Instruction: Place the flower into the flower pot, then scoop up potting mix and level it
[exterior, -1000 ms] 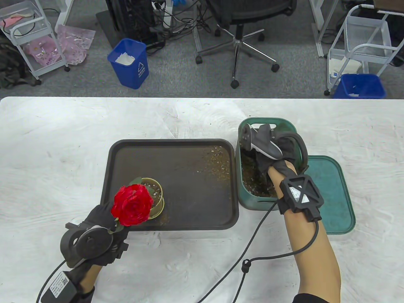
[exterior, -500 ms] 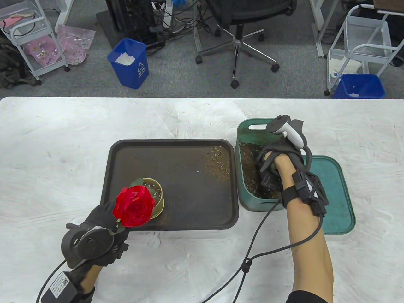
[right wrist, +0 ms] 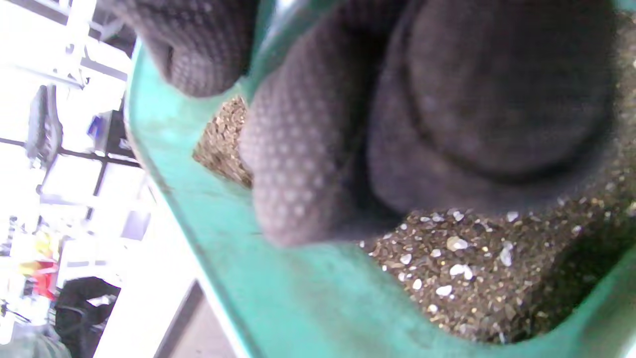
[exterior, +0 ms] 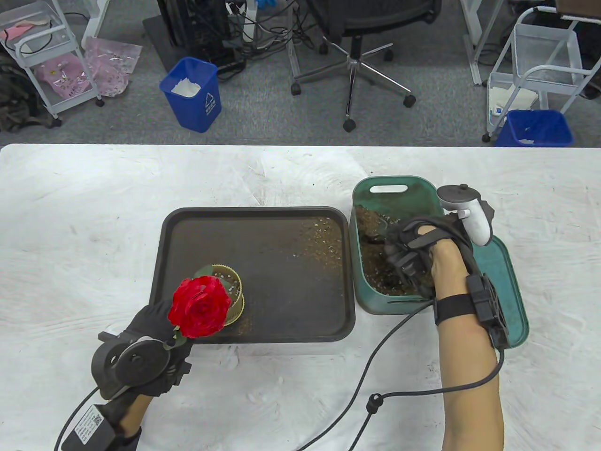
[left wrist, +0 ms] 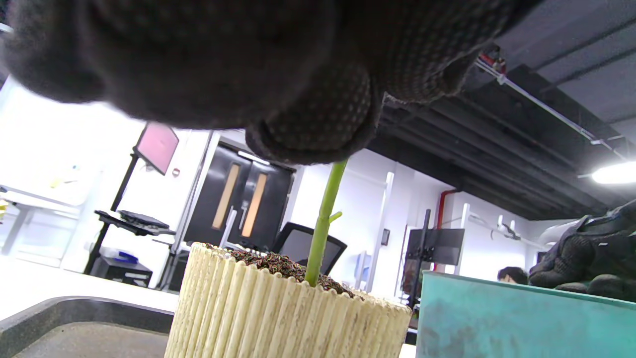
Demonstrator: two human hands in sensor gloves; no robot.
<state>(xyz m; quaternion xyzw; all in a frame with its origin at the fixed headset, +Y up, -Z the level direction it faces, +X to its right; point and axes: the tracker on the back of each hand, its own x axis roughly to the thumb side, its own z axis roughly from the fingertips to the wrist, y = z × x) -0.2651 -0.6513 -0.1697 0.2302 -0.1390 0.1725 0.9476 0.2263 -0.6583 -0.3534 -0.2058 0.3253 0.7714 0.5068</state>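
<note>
Holding the flower (exterior: pixel 199 306) upright, left hand (exterior: pixel 155 329) pinches its green stem (left wrist: pixel 322 223) just under the red bloom; stem foot already sits in the flower pot (left wrist: pixel 278 318), which stands on the dark tray (exterior: pixel 188 225) near its front-left corner; some potting mix (right wrist: pixel 477 268) already shows in the pot. Right hand (exterior: pixel 413 253) is down inside the green bin (exterior: pixel 389 188), fingers (right wrist: pixel 293 164) curled into the mix; whether it grips a scoop or just soil, cannot tell. Handling guess: flower looks light and top-heavy, stem thin and bendy, so grip low on the stem and gently; mix is loose and grainy, spills easily (crumbs on tray already); pot looks light and could tip if nudged.
</note>
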